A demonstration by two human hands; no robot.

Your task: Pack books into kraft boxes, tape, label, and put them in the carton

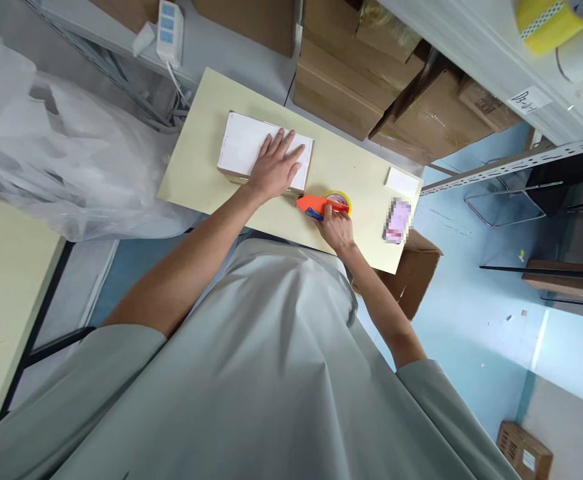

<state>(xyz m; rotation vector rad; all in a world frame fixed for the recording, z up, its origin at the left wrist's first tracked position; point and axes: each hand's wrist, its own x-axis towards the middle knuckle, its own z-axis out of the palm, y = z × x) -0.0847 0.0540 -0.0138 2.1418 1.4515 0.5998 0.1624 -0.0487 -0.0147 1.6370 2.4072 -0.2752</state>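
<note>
My left hand (275, 163) lies flat, fingers spread, on top of a small cardboard box (244, 143) with a white sheet on its lid. The box sits on a pale yellow table (201, 153). My right hand (335, 227) is closed around an orange tape dispenser (316, 203) with a yellow tape roll, held just off the box's right end near the table's front edge.
A white card (402, 181) and a pink blurred item (397, 221) lie at the table's right end. Stacked cardboard boxes (371, 73) stand behind. A white plastic bag (56, 147) sits left, a power strip (169, 30) above, and metal shelving (511, 160) at right.
</note>
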